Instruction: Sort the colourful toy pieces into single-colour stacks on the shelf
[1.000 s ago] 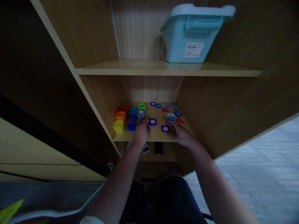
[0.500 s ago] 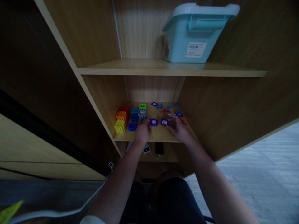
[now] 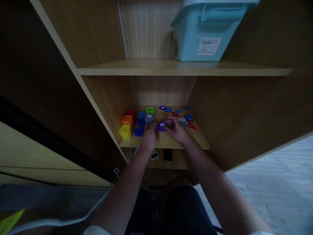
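The purple tile (image 3: 162, 126) lay flat on the middle shelf (image 3: 168, 142), between the two hands; its ribbed near side suggested more than one piece, though this was too small to confirm. Nearer, on a lower level, lay a black device (image 3: 168, 154), probably kept there to leave the shelf above free. The left hand (image 3: 149, 136) was half curled at the tile's left edge, seemingly to steady it; whether it gripped, one could not tell. The right hand (image 3: 178, 130) had thumb and finger parted at the right edge, perhaps to align it, its grip equally unclear. At left, the yellow stack (image 3: 125, 131) stood before the orange stack (image 3: 127, 120), apparently ranked by colour for order. Farther right, a red triangle (image 3: 192, 126) and a striped tile (image 3: 181, 119) lay loose, likely spread for easy picking. Beyond them lay blue triangles (image 3: 168, 110), near the back panel (image 3: 162, 91).
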The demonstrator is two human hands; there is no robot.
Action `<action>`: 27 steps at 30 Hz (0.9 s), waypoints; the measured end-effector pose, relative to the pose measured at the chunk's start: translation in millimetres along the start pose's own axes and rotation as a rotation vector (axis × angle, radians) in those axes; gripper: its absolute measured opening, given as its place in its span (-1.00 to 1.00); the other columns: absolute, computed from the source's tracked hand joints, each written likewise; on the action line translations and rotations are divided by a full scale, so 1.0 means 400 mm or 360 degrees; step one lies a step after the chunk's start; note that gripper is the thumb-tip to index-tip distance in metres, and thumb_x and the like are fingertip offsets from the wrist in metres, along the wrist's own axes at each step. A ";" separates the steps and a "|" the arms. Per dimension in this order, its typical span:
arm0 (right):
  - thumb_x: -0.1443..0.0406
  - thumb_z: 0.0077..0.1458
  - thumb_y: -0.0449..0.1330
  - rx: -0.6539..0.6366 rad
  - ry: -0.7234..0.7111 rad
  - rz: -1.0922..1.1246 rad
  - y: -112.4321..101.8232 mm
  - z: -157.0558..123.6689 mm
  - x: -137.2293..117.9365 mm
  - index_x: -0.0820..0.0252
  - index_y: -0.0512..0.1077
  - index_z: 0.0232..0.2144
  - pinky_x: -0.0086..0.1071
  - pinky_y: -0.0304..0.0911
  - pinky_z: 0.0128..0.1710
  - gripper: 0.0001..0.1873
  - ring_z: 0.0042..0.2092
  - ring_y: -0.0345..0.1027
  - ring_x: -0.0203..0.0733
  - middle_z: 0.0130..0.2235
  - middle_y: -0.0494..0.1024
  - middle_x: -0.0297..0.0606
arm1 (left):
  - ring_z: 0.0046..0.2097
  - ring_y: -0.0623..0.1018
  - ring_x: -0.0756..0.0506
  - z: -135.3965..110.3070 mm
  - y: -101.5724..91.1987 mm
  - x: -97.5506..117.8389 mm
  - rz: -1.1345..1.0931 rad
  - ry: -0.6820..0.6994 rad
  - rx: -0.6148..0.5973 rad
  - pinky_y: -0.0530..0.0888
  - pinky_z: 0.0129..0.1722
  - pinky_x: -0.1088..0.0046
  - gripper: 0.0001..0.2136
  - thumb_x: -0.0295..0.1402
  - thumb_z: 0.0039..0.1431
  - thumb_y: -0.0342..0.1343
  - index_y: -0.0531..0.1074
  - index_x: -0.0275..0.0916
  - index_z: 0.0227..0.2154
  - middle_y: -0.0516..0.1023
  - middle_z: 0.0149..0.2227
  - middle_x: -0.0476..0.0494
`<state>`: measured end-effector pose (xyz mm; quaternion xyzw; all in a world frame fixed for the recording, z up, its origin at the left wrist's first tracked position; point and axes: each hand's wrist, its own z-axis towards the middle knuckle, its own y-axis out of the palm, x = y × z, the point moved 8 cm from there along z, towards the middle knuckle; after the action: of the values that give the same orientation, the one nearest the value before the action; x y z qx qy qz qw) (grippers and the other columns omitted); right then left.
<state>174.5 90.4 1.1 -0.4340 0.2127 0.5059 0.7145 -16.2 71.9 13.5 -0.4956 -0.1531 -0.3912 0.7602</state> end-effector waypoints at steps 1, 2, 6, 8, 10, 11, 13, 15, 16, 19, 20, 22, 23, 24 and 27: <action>0.12 0.24 0.40 -0.0016 0.0002 0.0001 0.002 -0.001 -0.002 -0.02 0.26 0.20 -0.01 0.44 0.24 -0.41 0.11 0.56 -0.03 0.09 0.63 -0.13 | 0.06 0.62 -0.23 0.000 0.001 0.000 -0.0004 0.0003 0.0001 0.53 0.17 0.18 -0.69 -0.63 0.28 0.11 0.48 -0.22 0.02 0.66 -0.05 -0.25; 0.13 0.24 0.40 -0.0031 0.0002 0.0005 0.005 -0.001 -0.005 -0.02 0.26 0.20 -0.02 0.44 0.23 -0.42 0.11 0.57 -0.03 0.09 0.63 -0.13 | 0.06 0.62 -0.23 0.000 0.001 -0.001 -0.0009 0.0003 0.0001 0.53 0.17 0.18 -0.69 -0.63 0.28 0.11 0.48 -0.21 0.01 0.66 -0.05 -0.24; 0.16 0.24 0.38 -0.0067 -0.0007 -0.0003 0.013 -0.001 -0.013 -0.01 0.27 0.19 -0.05 0.43 0.24 -0.44 0.11 0.57 -0.05 0.07 0.64 -0.15 | 0.05 0.62 -0.23 -0.001 0.000 0.000 -0.0020 0.0015 -0.0002 0.53 0.16 0.18 -0.70 -0.63 0.28 0.13 0.47 -0.21 0.01 0.67 -0.06 -0.24; 0.18 0.24 0.37 -0.0077 -0.0007 -0.0039 0.015 -0.001 -0.014 0.00 0.28 0.19 -0.05 0.41 0.25 -0.45 0.12 0.57 -0.06 0.07 0.64 -0.15 | 0.04 0.62 -0.24 -0.002 -0.001 0.001 -0.0025 0.0017 -0.0005 0.53 0.16 0.18 -0.70 -0.63 0.28 0.13 0.47 -0.22 0.01 0.67 -0.07 -0.24; 0.19 0.24 0.37 -0.0093 -0.0005 -0.0071 0.017 -0.001 -0.012 0.00 0.28 0.19 -0.06 0.41 0.26 -0.46 0.12 0.56 -0.07 0.08 0.64 -0.15 | 0.04 0.62 -0.24 -0.002 -0.002 0.001 -0.0025 0.0016 -0.0007 0.53 0.15 0.18 -0.71 -0.62 0.29 0.13 0.47 -0.22 0.01 0.67 -0.08 -0.24; 0.19 0.24 0.37 -0.0099 -0.0002 -0.0080 0.018 -0.001 -0.011 0.01 0.29 0.19 -0.06 0.41 0.26 -0.46 0.13 0.56 -0.06 0.08 0.64 -0.15 | 0.05 0.61 -0.24 -0.002 -0.002 0.001 -0.0026 0.0015 -0.0009 0.53 0.16 0.18 -0.70 -0.62 0.29 0.13 0.47 -0.22 0.01 0.67 -0.08 -0.24; 0.19 0.24 0.37 -0.0101 0.0006 -0.0090 0.018 -0.001 -0.008 0.01 0.29 0.19 -0.05 0.41 0.25 -0.46 0.13 0.56 -0.05 0.09 0.64 -0.14 | 0.06 0.61 -0.24 -0.002 0.000 -0.001 -0.0031 0.0012 -0.0013 0.53 0.16 0.18 -0.69 -0.63 0.28 0.12 0.47 -0.22 0.02 0.67 -0.07 -0.24; 0.20 0.24 0.37 -0.0099 0.0013 -0.0101 0.017 0.001 -0.007 0.02 0.29 0.19 -0.04 0.41 0.25 -0.46 0.13 0.56 -0.04 0.08 0.64 -0.13 | 0.04 0.62 -0.23 -0.001 0.002 -0.004 -0.0041 0.0006 -0.0019 0.53 0.16 0.17 -0.69 -0.62 0.28 0.12 0.47 -0.22 0.02 0.67 -0.07 -0.25; 0.21 0.24 0.37 -0.0096 0.0012 -0.0108 0.017 0.001 -0.008 0.02 0.30 0.18 -0.04 0.41 0.25 -0.46 0.13 0.57 -0.04 0.08 0.64 -0.13 | 0.03 0.62 -0.23 -0.001 0.003 -0.005 -0.0044 0.0005 -0.0020 0.53 0.15 0.17 -0.70 -0.62 0.29 0.12 0.47 -0.22 0.02 0.67 -0.07 -0.25; 0.22 0.24 0.36 -0.0096 -0.0012 -0.0143 0.016 0.002 -0.013 0.04 0.31 0.17 -0.04 0.41 0.25 -0.49 0.13 0.57 -0.04 0.08 0.63 -0.11 | 0.02 0.62 -0.23 -0.001 0.003 -0.005 -0.0036 0.0008 -0.0014 0.54 0.13 0.18 -0.71 -0.61 0.29 0.13 0.47 -0.22 0.01 0.67 -0.08 -0.25; 0.22 0.24 0.35 -0.0096 -0.0023 -0.0152 0.017 0.002 -0.015 0.04 0.32 0.17 -0.04 0.41 0.25 -0.49 0.13 0.57 -0.04 0.08 0.63 -0.11 | 0.03 0.62 -0.23 -0.002 0.003 -0.005 -0.0029 0.0007 -0.0012 0.54 0.13 0.19 -0.71 -0.61 0.28 0.13 0.47 -0.22 0.01 0.67 -0.08 -0.24; 0.22 0.24 0.35 -0.0096 -0.0044 -0.0168 0.018 0.001 -0.019 0.05 0.33 0.16 -0.04 0.41 0.25 -0.50 0.13 0.56 -0.04 0.09 0.63 -0.10 | 0.03 0.62 -0.23 -0.002 0.003 -0.005 -0.0021 0.0009 -0.0014 0.54 0.13 0.20 -0.70 -0.62 0.28 0.13 0.47 -0.21 0.00 0.66 -0.09 -0.23; 0.21 0.24 0.35 -0.0093 -0.0053 -0.0177 0.018 0.000 -0.021 0.05 0.33 0.16 -0.04 0.42 0.24 -0.51 0.13 0.56 -0.04 0.09 0.63 -0.10 | 0.04 0.62 -0.22 -0.002 0.004 -0.004 -0.0022 0.0013 -0.0018 0.54 0.14 0.20 -0.70 -0.63 0.27 0.13 0.47 -0.20 0.00 0.66 -0.09 -0.22; 0.20 0.24 0.35 -0.0088 -0.0061 -0.0189 0.018 0.000 -0.023 0.06 0.34 0.16 -0.04 0.42 0.24 -0.51 0.12 0.56 -0.04 0.09 0.63 -0.09 | 0.04 0.63 -0.22 -0.002 0.004 -0.004 -0.0026 0.0018 -0.0020 0.53 0.15 0.20 -0.69 -0.64 0.27 0.12 0.47 -0.20 0.00 0.66 -0.08 -0.22; 0.13 0.27 0.33 -0.0067 -0.0085 -0.0291 0.013 0.000 -0.034 0.06 0.36 0.16 -0.05 0.43 0.22 -0.53 0.13 0.54 -0.01 0.12 0.61 -0.08 | 0.03 0.63 -0.22 -0.001 0.003 -0.003 -0.0032 0.0015 -0.0021 0.54 0.15 0.20 -0.69 -0.64 0.26 0.11 0.47 -0.20 -0.01 0.67 -0.07 -0.22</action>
<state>164.4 83.7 9.0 -0.4529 0.1425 0.4543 0.7538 -16.0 72.5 11.9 -0.4971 -0.1518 -0.4023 0.7536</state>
